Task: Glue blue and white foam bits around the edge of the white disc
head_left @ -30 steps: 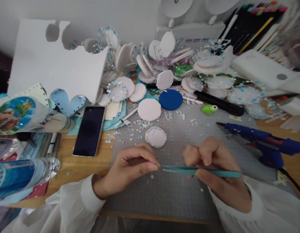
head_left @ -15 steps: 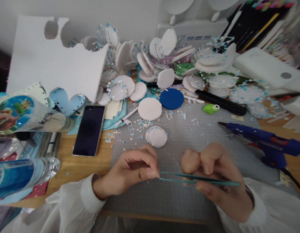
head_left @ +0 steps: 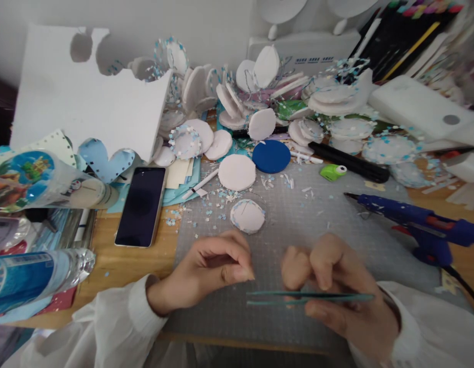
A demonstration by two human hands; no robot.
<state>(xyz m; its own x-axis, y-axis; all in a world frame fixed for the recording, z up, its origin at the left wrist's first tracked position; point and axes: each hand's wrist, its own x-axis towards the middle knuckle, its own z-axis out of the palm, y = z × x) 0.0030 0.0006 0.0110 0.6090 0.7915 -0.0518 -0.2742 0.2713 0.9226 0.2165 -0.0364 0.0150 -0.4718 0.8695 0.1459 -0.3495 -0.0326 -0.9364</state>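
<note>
My left hand [head_left: 213, 266] is closed in a pinch near the mat's front; whatever lies between thumb and finger is too small to name. Green tweezers [head_left: 275, 296] lie in my right hand [head_left: 344, 291], their two tips apart and pointing left, just below my left fingertips without touching them. Beyond my hands, a small white disc [head_left: 247, 215] edged with pale blue and white bits rests on the grey mat [head_left: 294, 220]. Behind it are a plain white disc [head_left: 237, 172] and a blue disc [head_left: 271, 156].
A blue glue gun [head_left: 432, 220] lies at the right, near a green punch [head_left: 332, 171]. At the left are a phone [head_left: 140, 207], a cup [head_left: 48, 179] and a bottle [head_left: 37, 276]. Tiny paper pieces [head_left: 209, 212] are scattered on the mat. White discs crowd the back.
The tweezers have moved down and slightly left with my right hand, and their tips have come away from my left fingertips. My left hand has barely moved.
</note>
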